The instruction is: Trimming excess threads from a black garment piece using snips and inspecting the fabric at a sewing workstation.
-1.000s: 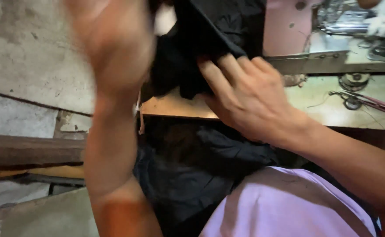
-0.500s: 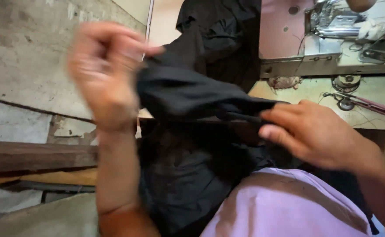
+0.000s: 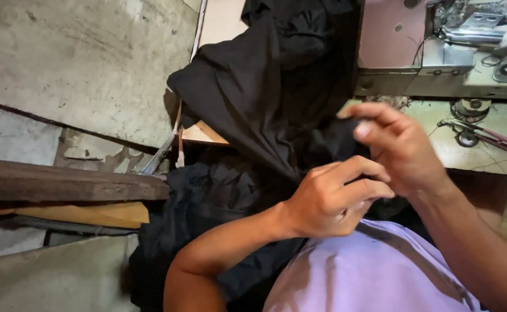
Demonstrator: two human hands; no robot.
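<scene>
A large piece of black fabric [image 3: 265,98] drapes from the sewing table down over my lap. My left hand [image 3: 331,199] is closed around a bunch of it near my chest. Right beside it, my right hand [image 3: 398,147] pinches the cloth's edge between thumb and fingers. The two hands touch each other. More black cloth [image 3: 207,219] hangs below toward the floor. I wear a lilac shirt [image 3: 374,271].
A pink sewing machine [image 3: 415,46] stands on the pale green table [image 3: 484,150] at the upper right. Red-handled scissors [image 3: 490,138] lie on the table. A dark wooden beam [image 3: 62,185] and concrete floor [image 3: 80,69] are on the left.
My left hand came down from a raised position at the left and joined the right hand at the cloth. The fabric now hangs spread from the table.
</scene>
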